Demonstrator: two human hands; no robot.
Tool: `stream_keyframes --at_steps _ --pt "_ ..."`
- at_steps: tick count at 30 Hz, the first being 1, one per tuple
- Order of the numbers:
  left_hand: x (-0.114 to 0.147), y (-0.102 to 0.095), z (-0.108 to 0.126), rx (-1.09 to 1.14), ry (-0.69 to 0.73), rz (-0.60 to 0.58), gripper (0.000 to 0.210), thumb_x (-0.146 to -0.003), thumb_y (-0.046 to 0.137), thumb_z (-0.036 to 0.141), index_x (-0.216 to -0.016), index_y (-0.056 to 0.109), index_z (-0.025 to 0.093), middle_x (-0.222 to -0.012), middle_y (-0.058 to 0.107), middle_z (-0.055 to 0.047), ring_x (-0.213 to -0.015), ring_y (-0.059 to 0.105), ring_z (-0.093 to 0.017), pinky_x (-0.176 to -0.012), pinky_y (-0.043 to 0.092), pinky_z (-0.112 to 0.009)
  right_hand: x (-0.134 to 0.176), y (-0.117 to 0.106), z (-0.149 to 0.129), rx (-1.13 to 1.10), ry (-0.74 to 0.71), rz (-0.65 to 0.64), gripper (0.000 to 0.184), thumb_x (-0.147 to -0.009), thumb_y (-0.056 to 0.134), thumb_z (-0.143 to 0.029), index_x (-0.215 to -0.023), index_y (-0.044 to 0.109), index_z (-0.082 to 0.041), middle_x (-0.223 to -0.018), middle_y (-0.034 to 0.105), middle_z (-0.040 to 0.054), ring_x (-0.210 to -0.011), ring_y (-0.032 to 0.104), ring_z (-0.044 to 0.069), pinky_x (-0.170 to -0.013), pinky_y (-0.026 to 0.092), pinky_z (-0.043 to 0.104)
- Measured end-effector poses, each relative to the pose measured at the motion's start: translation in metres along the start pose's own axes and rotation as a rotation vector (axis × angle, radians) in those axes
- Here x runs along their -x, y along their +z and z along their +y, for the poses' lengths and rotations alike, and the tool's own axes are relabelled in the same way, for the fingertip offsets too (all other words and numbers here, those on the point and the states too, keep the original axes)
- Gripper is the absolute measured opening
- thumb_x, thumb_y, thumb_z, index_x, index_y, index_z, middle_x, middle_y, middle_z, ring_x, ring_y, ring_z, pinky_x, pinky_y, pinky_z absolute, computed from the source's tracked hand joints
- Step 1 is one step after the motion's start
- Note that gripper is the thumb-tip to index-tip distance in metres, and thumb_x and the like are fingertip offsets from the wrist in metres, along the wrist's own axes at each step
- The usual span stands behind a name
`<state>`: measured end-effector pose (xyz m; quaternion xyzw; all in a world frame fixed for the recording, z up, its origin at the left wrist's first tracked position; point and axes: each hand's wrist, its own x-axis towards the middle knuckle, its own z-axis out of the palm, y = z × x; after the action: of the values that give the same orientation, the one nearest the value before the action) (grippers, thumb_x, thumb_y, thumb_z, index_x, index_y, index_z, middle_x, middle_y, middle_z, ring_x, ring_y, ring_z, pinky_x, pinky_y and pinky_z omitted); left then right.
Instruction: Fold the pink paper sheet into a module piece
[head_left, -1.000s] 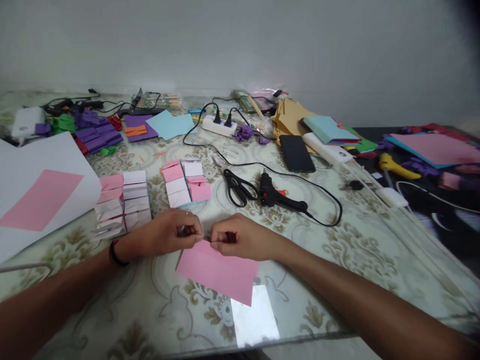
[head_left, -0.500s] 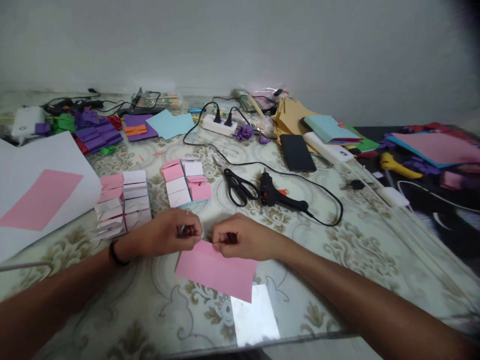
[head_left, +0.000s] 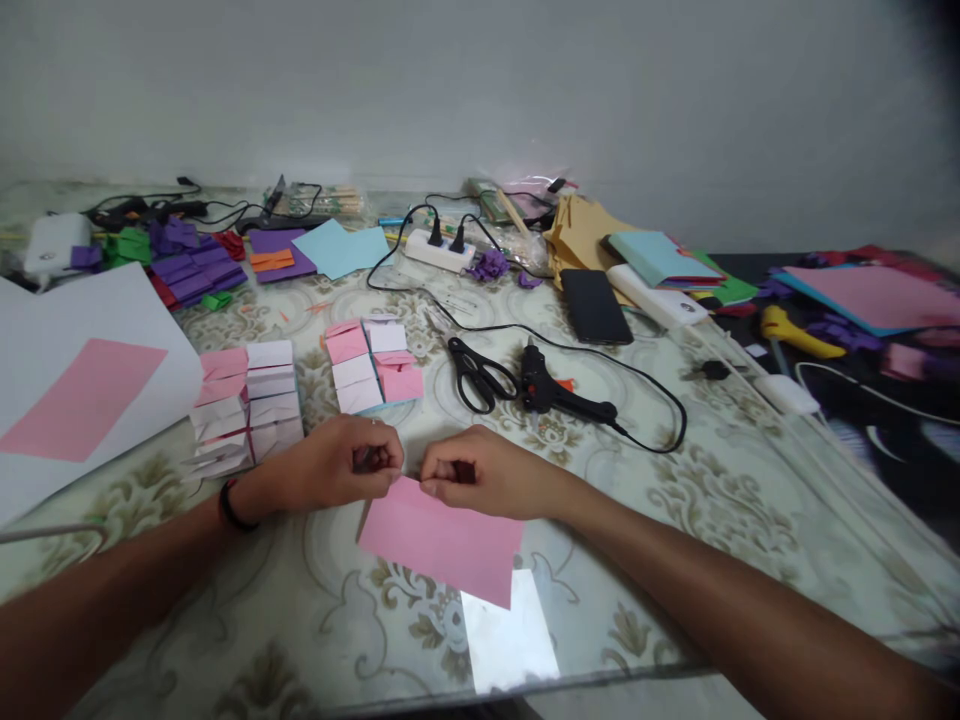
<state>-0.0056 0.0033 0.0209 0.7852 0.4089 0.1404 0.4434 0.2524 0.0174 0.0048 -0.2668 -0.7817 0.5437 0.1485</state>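
Note:
A pink sheet of paper (head_left: 450, 545) hangs tilted above the patterned table cover, its top edge pinched between both hands. My left hand (head_left: 349, 460) is closed on the top left part of that edge, thumb against fingers. Just to its right, my right hand (head_left: 487, 470) grips the same edge, fingers curled in. Below the paper's lower right corner lies a bright white rectangle (head_left: 510, 640). Beyond my hands are a small block of folded pink and white paper strips (head_left: 352, 375) and, further left, a bigger one (head_left: 274, 405).
Black-handled scissors (head_left: 480, 375) and a black glue gun (head_left: 562, 390) with its cord lie past my right hand. Behind them are a phone (head_left: 596, 305) and a white power strip (head_left: 439, 250). White paper (head_left: 165, 390) with a pink piece on it covers the left side.
The pink paper has shifted slightly to the right and turned a little. Both hands keep their pinch on its top edge, nearly in the same place.

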Motion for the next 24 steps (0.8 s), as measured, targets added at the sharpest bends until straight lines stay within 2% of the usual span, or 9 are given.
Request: stream_keyframes --at_steps 24 --pt "-0.0011 0.0040 -0.0004 -0.122 0.029 0.066 0.021 -0.093 0.058 0.026 -0.085 0.074 0.016 -0.073 0.065 0.002 -0.066 0.054 -0.009 -0.064 0.038 -0.021 0.0003 -0.0005 -0.0003 0.029 -0.020 0.017 0.007 -0.089 0.066 -0.014 -0.084 0.071 -0.013 -0.061 0.050 -0.0087 -0.056 0.038 0.002 -0.054 0.031 0.015"
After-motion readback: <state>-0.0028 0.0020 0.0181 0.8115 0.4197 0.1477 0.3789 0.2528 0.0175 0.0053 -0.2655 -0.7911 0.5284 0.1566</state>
